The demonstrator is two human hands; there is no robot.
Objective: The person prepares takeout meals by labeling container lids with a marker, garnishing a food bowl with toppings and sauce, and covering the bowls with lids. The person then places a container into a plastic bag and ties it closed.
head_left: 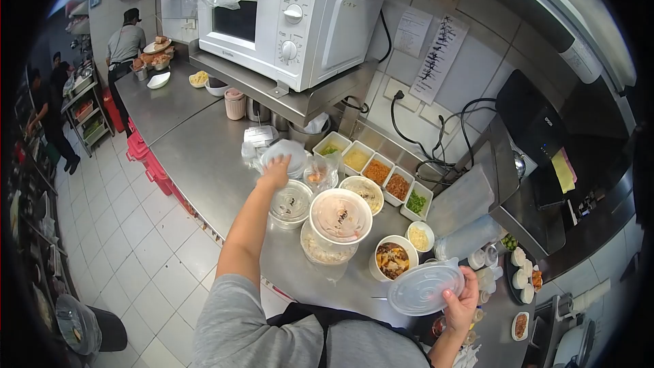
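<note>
My left hand (pixel 277 169) reaches out with its fingers spread over a pale round plastic lid (pixel 291 152); both are slightly blurred, and I cannot tell whether the fingers grip it. My right hand (pixel 461 302) is closed on the edge of a translucent plastic lid (pixel 424 289), tilted beside an uncovered bowl of food (pixel 393 259). Between my hands stands a white tub with a clear lid and dark handwriting (pixel 340 216), on top of a bagged container (pixel 327 249). Another lidded, marked container (pixel 291 204) sits just below my left hand, and a third lidded tub (pixel 363 195) stands behind.
Several white trays of chopped ingredients (pixel 377 170) line the wall. A microwave (pixel 289 24) sits on a steel shelf (pixel 300 105) above the counter (pixel 197 157). A small cup of shredded food (pixel 419 236) stands right. Co-workers are at the far left; a bin (pixel 102 327) is on the floor.
</note>
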